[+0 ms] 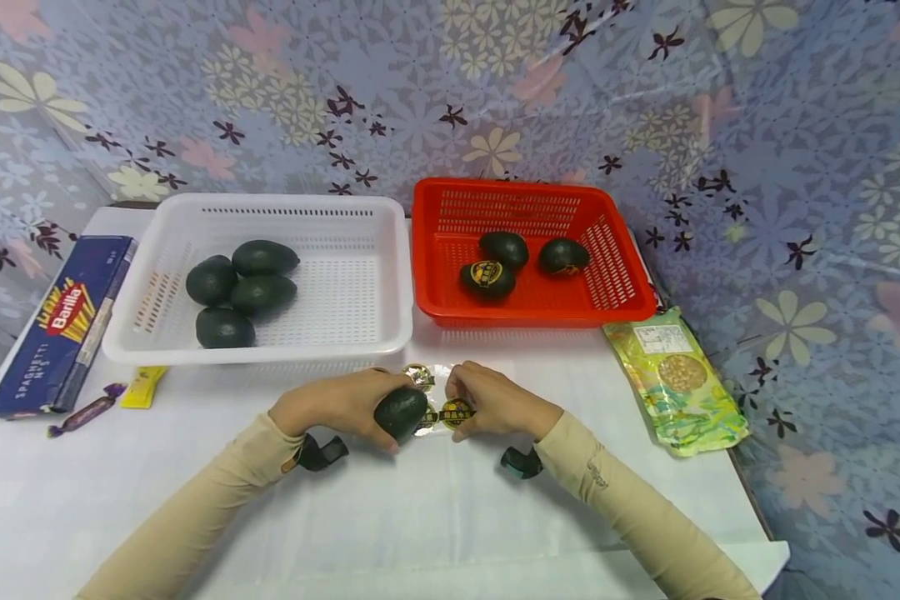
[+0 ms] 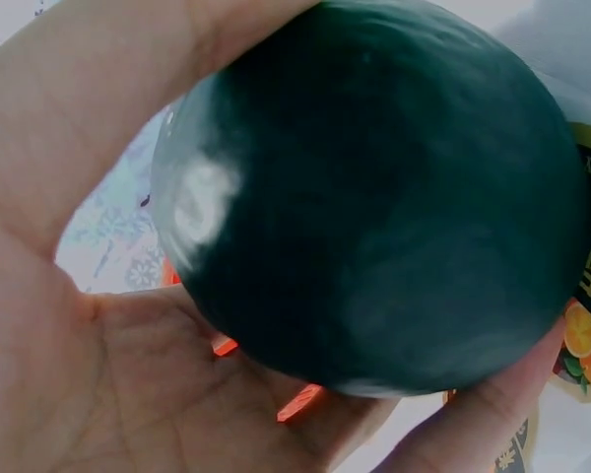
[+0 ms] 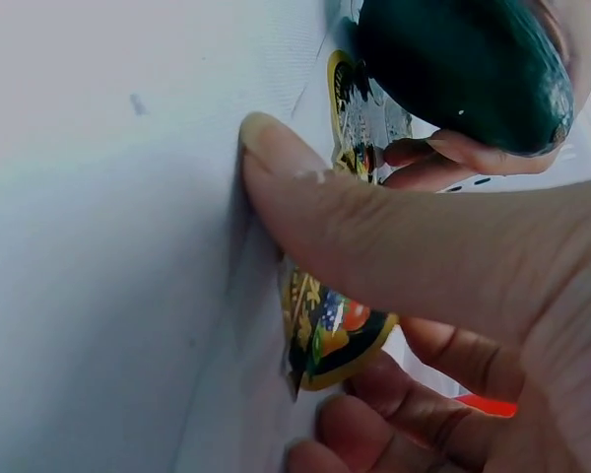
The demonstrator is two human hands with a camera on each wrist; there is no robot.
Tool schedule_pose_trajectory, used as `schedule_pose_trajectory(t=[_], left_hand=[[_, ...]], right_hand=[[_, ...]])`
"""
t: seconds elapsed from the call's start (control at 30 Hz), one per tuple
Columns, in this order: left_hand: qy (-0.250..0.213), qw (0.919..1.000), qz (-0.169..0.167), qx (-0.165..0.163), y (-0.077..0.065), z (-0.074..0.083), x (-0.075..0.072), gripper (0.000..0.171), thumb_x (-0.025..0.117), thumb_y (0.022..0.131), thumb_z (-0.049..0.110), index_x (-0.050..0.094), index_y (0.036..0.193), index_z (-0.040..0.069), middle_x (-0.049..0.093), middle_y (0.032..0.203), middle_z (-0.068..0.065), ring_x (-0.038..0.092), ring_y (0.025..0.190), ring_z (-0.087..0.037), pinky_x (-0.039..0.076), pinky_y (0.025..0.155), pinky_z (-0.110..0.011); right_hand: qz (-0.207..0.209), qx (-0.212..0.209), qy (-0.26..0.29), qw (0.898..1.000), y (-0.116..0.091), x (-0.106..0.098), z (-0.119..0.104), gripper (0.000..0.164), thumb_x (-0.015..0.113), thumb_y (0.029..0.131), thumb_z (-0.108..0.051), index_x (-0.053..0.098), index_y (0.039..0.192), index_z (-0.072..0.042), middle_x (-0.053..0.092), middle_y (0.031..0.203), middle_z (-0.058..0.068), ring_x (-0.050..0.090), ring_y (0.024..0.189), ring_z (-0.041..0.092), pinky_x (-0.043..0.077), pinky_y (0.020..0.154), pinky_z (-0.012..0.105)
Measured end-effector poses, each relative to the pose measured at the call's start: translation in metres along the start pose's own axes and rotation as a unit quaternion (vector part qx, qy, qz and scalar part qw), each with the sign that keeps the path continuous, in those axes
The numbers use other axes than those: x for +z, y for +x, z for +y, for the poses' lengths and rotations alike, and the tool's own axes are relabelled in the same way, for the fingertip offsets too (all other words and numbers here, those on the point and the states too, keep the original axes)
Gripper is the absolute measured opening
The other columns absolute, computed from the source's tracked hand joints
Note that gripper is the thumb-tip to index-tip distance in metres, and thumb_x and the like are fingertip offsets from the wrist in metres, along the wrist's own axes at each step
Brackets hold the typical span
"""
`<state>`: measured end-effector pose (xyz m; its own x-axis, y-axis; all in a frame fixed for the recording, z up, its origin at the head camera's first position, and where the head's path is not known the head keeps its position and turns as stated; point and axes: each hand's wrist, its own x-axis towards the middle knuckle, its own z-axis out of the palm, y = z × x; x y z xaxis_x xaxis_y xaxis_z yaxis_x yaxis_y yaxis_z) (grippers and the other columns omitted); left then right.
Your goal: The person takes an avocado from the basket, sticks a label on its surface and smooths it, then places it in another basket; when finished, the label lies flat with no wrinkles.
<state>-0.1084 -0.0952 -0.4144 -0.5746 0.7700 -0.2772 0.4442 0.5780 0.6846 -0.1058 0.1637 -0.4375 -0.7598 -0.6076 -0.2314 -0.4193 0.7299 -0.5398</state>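
Observation:
My left hand (image 1: 345,406) grips a dark green avocado (image 1: 401,414) low over the table, thumb and fingers curled round its sides; the avocado (image 2: 384,207) fills most of the left wrist view. Just right of it lies a clear sheet of stickers (image 1: 441,379) with round black-and-gold fruit labels. At the right side of this sheet, my right hand (image 1: 501,403) pinches its edge at a round sticker (image 1: 457,410). In the right wrist view that sticker (image 3: 340,340) stands bent between thumb (image 3: 286,163) and fingers, partly hidden by the thumb.
Behind the left hand, a white basket (image 1: 270,357) contains several avocados (image 1: 262,296). The red basket (image 1: 525,315) beside it has three avocados, one with its label (image 1: 486,273) showing. A spaghetti box (image 1: 60,325) and small wrapped candies (image 1: 142,387) lie left, a green-yellow bag (image 1: 678,383) right.

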Motion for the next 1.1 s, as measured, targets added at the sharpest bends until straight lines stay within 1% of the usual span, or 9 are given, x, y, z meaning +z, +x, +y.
schedule_pose_trajectory(t=[0.1, 0.2, 0.43, 0.6, 0.73, 0.8, 0.9, 1.0, 1.1], left_hand=[[0.005, 1.0000, 0.000, 0.005, 0.001, 0.000, -0.001, 0.066, 0.090, 0.072, 0.026, 0.057, 0.129, 0.015, 0.066, 0.111, 0.000, 0.058, 0.105, -0.017, 0.048, 0.091, -0.030], [0.005, 1.0000, 0.001, 0.008, 0.000, 0.000, -0.001, 0.066, 0.090, 0.072, 0.026, 0.058, 0.128, 0.014, 0.066, 0.110, 0.001, 0.058, 0.103, -0.015, 0.048, 0.091, -0.029], [0.014, 0.9998, 0.005, 0.010, -0.001, 0.001, -0.001, 0.064, 0.091, 0.071, 0.028, 0.059, 0.125, 0.014, 0.066, 0.108, 0.000, 0.058, 0.102, -0.014, 0.048, 0.092, -0.029], [0.013, 0.9999, 0.003, 0.004, -0.001, 0.000, -0.001, 0.063, 0.091, 0.071, 0.027, 0.059, 0.123, 0.015, 0.065, 0.108, 0.000, 0.057, 0.102, -0.014, 0.049, 0.091, -0.029], [0.004, 1.0000, 0.006, 0.000, 0.000, 0.001, -0.001, 0.061, 0.090, 0.072, 0.027, 0.059, 0.123, 0.015, 0.066, 0.109, 0.000, 0.058, 0.101, -0.014, 0.049, 0.090, -0.030], [-0.004, 0.9998, 0.020, 0.001, 0.000, 0.001, -0.001, 0.061, 0.089, 0.073, 0.027, 0.058, 0.124, 0.014, 0.066, 0.110, 0.000, 0.058, 0.101, -0.014, 0.049, 0.092, -0.032], [-0.031, 0.9967, 0.074, 0.011, 0.002, 0.002, 0.002, 0.064, 0.087, 0.075, 0.031, 0.056, 0.128, 0.012, 0.067, 0.114, -0.001, 0.060, 0.103, -0.015, 0.051, 0.095, -0.035], [-0.084, 0.9869, 0.135, 0.027, 0.004, 0.006, 0.006, 0.068, 0.087, 0.076, 0.033, 0.055, 0.132, 0.013, 0.067, 0.118, -0.002, 0.062, 0.105, -0.016, 0.052, 0.096, -0.038], [-0.145, 0.9758, 0.159, 0.039, 0.005, 0.013, 0.010, 0.070, 0.087, 0.077, 0.032, 0.053, 0.136, 0.015, 0.066, 0.121, -0.002, 0.062, 0.107, -0.018, 0.053, 0.097, -0.039]], right_hand=[[0.002, 0.000, 0.003, 1.000, -0.001, 0.000, 0.001, 0.052, 0.095, 0.065, -0.020, 0.053, 0.095, -0.013, 0.054, 0.092, 0.000, 0.050, 0.085, 0.011, 0.043, 0.078, 0.024], [-0.008, 0.001, 0.017, 1.000, -0.002, -0.001, 0.002, 0.046, 0.093, 0.068, -0.019, 0.054, 0.093, -0.014, 0.055, 0.090, -0.001, 0.049, 0.083, 0.010, 0.042, 0.078, 0.023], [-0.039, -0.018, 0.111, 0.993, -0.009, -0.010, 0.009, 0.018, 0.074, 0.086, -0.002, 0.058, 0.089, -0.009, 0.061, 0.086, 0.001, 0.055, 0.083, 0.009, 0.047, 0.079, 0.022], [-0.060, -0.031, 0.114, 0.991, -0.017, -0.018, 0.014, 0.010, 0.070, 0.091, -0.004, 0.063, 0.094, -0.010, 0.064, 0.091, 0.001, 0.057, 0.087, 0.010, 0.050, 0.083, 0.024], [-0.075, -0.019, 0.094, 0.993, -0.025, -0.027, 0.017, 0.004, 0.070, 0.093, -0.012, 0.067, 0.091, -0.013, 0.064, 0.086, -0.003, 0.054, 0.083, 0.009, 0.048, 0.077, 0.023], [-0.068, -0.014, 0.098, 0.993, -0.028, -0.032, 0.018, 0.006, 0.070, 0.093, -0.013, 0.067, 0.088, -0.014, 0.063, 0.084, -0.003, 0.054, 0.080, 0.010, 0.047, 0.074, 0.024], [-0.050, -0.015, 0.131, 0.990, -0.032, -0.039, 0.016, 0.008, 0.068, 0.095, -0.014, 0.063, 0.090, -0.013, 0.061, 0.083, -0.002, 0.054, 0.080, 0.011, 0.047, 0.073, 0.025], [-0.035, -0.018, 0.207, 0.978, -0.034, -0.046, 0.008, 0.006, 0.064, 0.098, -0.014, 0.060, 0.096, -0.010, 0.063, 0.087, 0.003, 0.058, 0.082, 0.014, 0.051, 0.073, 0.028], [0.008, -0.018, 0.269, 0.963, -0.037, -0.053, -0.003, 0.007, 0.063, 0.099, -0.016, 0.061, 0.102, -0.010, 0.066, 0.091, 0.007, 0.062, 0.082, 0.019, 0.056, 0.073, 0.031]])
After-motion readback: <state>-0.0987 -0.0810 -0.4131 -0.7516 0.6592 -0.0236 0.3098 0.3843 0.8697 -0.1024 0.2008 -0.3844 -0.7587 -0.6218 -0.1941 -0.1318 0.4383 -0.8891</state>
